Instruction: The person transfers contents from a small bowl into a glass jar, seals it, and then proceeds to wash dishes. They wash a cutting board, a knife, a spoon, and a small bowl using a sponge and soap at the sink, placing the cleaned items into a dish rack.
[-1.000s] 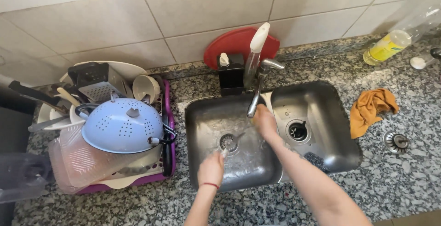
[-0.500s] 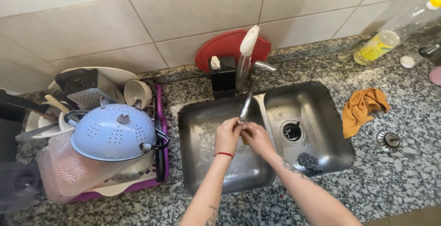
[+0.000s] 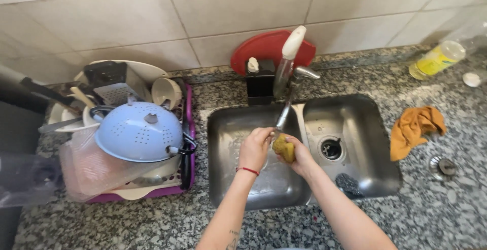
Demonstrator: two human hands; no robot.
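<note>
Both my hands are over the left basin of a steel double sink (image 3: pixel 355 113), under the spout of the faucet (image 3: pixel 285 85). My right hand (image 3: pixel 300 154) grips a yellow sponge (image 3: pixel 284 148). My left hand (image 3: pixel 255 148), with a red band at the wrist, has its fingers closed against the sponge's left side and the spout tip. Whether water runs I cannot tell.
A purple dish rack (image 3: pixel 185 143) left of the sink holds a blue colander (image 3: pixel 139 130), plates, a grater and utensils. A red cutting board (image 3: pixel 264 47) leans on the tiled wall. An orange cloth (image 3: pixel 416 128), a yellow bottle (image 3: pixel 436 59) and a dark scrubber (image 3: pixel 350 184) are at right.
My left hand rose from the basin floor to meet my right hand under the spout. The yellow sponge now shows in my right hand. The view shifted closer.
</note>
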